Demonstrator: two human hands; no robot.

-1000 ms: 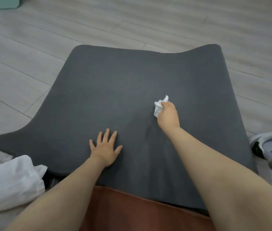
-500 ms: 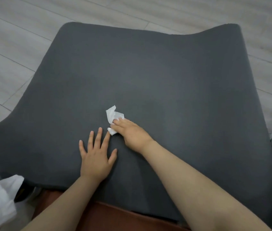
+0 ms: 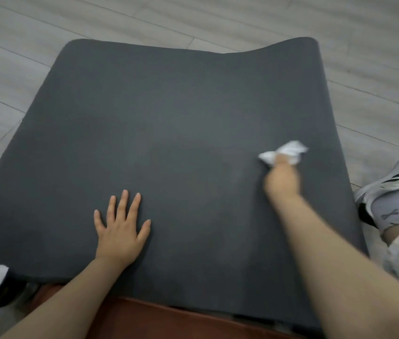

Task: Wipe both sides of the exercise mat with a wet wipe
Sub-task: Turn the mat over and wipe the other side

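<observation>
Clenched around a crumpled white wet wipe point(image 3: 282, 154), the right hand point(image 3: 282, 177) presses it onto the dark grey exercise mat point(image 3: 181, 123), close to the mat's right edge; motion blur hides the fingers, so the exact hold is probably a bunched fist. Flat on the mat near its nearest edge, the left hand point(image 3: 120, 228) lies released, fingers spread and straight, well apart from the wipe. Off the mat's right edge rests a white sneaker point(image 3: 394, 182). Light wooden floor point(image 3: 218, 18) surrounds the mat, and a rust-brown surface point(image 3: 144, 319) shows beneath its near edge.
</observation>
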